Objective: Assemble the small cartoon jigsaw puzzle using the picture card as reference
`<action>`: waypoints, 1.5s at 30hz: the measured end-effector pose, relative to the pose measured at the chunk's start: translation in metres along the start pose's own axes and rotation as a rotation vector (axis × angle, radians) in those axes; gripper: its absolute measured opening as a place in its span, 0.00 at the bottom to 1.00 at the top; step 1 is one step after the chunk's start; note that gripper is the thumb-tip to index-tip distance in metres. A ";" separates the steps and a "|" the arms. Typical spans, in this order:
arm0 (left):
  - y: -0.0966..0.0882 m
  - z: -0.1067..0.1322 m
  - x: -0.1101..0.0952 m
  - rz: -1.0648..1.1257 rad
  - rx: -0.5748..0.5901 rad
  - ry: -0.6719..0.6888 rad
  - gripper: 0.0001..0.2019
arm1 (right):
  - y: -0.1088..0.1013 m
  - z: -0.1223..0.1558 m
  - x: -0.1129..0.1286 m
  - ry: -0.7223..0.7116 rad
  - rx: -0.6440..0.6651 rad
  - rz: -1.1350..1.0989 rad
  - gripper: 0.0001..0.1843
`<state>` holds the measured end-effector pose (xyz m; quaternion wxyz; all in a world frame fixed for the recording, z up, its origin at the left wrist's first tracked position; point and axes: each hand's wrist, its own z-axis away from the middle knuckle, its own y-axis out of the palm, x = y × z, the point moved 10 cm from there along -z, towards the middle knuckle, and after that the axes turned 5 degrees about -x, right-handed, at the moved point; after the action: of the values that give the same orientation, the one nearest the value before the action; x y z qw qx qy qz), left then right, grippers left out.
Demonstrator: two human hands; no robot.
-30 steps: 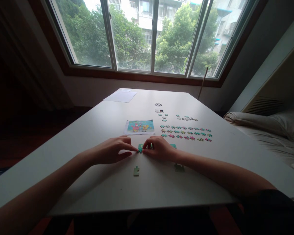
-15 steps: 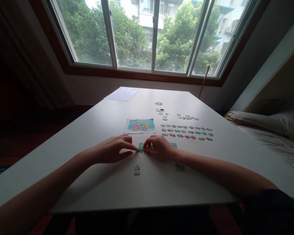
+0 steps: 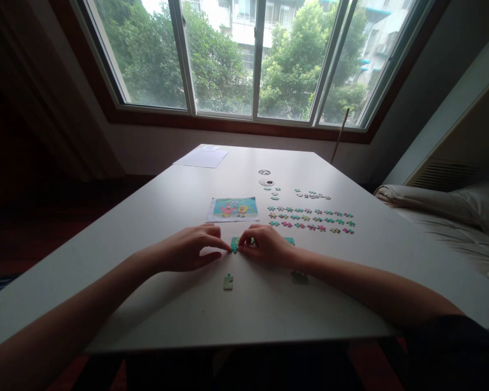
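Observation:
A few joined green jigsaw puzzle pieces [image 3: 234, 242] lie on the white table, partly covered by my right hand. My left hand [image 3: 195, 247] comes from the left with its index finger stretched to the edge of these pieces and its thumb apart from it. My right hand [image 3: 264, 244] rests over the strip, thumb and fingertips pinched at a puzzle piece by its left end. More of the green strip [image 3: 289, 240] shows beyond the right wrist. Nearer me lie a loose grey-green puzzle piece [image 3: 228, 282] and darker pieces [image 3: 299, 277] beside the right forearm.
A colourful cartoon picture sheet [image 3: 235, 208] lies just beyond my hands. Rows of loose puzzle pieces [image 3: 318, 219] spread to the right, with smaller groups [image 3: 313, 195] farther back. Two round flat items [image 3: 266, 182] and white paper [image 3: 201, 157] sit toward the far end.
Almost nothing differs. Both hands stay at the same puzzle pieces, with only a very slight shift of the view.

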<state>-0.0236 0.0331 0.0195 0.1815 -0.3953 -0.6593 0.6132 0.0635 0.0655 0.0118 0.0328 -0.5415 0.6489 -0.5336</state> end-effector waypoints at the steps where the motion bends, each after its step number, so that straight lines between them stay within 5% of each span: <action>1: 0.000 0.000 0.000 0.001 -0.002 0.002 0.13 | 0.000 0.000 0.000 0.002 0.001 0.001 0.05; 13: 0.000 0.000 -0.001 -0.007 -0.004 0.005 0.13 | 0.002 0.000 0.001 0.007 0.022 0.069 0.05; 22: -0.005 -0.001 0.003 -0.011 -0.061 -0.010 0.12 | -0.004 0.002 0.019 -0.176 -0.045 0.190 0.06; 28: -0.004 -0.002 0.003 -0.015 -0.056 -0.015 0.11 | -0.035 0.008 0.012 -0.197 -0.039 0.185 0.04; 36: 0.002 -0.003 -0.002 -0.014 -0.035 0.004 0.11 | -0.093 0.042 -0.030 -0.073 0.014 0.191 0.05; 45: 0.005 -0.010 -0.013 0.012 -0.056 0.026 0.11 | -0.084 0.087 -0.034 0.003 0.116 0.051 0.05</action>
<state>-0.0072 0.0296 0.0193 0.1754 -0.4122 -0.6713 0.5905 0.1880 0.0465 0.0177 0.0767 -0.5212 0.6303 -0.5703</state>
